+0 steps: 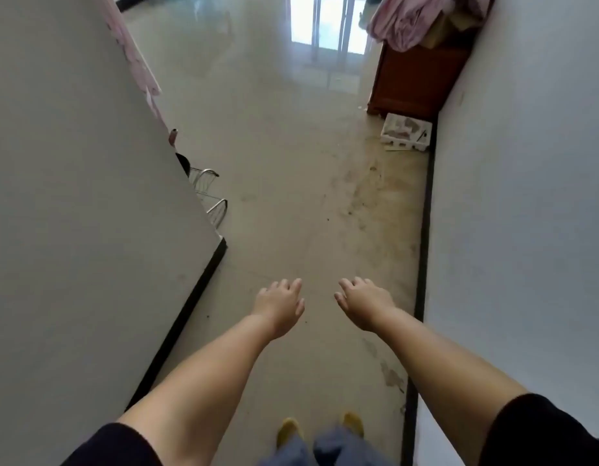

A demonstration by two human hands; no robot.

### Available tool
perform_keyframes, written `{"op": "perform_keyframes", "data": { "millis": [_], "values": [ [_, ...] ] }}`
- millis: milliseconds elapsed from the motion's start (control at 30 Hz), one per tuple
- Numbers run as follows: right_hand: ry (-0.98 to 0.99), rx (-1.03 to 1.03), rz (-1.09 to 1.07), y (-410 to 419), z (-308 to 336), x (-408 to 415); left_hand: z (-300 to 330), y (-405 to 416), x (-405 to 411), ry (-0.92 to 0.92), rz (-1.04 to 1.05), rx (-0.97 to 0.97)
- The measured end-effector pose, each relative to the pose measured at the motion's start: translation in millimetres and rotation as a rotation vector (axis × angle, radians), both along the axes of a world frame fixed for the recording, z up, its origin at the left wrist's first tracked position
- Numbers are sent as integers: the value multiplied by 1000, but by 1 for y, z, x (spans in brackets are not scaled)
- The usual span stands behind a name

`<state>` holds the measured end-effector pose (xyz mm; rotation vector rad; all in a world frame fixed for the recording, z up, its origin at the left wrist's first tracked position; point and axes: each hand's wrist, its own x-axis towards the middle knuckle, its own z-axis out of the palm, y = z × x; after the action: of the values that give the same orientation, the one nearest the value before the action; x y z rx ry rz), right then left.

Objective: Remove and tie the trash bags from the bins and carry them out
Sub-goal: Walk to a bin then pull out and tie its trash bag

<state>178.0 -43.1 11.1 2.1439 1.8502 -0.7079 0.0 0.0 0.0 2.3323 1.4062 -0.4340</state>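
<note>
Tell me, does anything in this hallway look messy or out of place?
Yes. The floor has brownish stains and dark specks along the right wall, thickest near a white foam tray left lying beside the wooden cabinet. Pink cloth is heaped untidily on the cabinet.

Pale floor [291,183] between 2 walls; brown cabinet [416,79] far right.
</note>
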Motion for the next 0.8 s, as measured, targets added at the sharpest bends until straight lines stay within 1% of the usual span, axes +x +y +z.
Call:
{"op": "perform_keyframes", "data": {
  "millis": [200,333,533,700,800],
  "values": [
    [16,-55,-62,13,-8,25,-5,27,22,-14,3,-100],
    [12,-62,-86,42,-9,61,-4,65,54,-15,-18,-90],
    [1,-38,-64,133,-1,144,1,150,130,-32,5,-64],
    [-19,-34,-21,213,15,219,8,222,201,-20,69,-84],
    [-26,-31,-11,257,28,259,15,258,241,-25,59,-88]
  ]
}}
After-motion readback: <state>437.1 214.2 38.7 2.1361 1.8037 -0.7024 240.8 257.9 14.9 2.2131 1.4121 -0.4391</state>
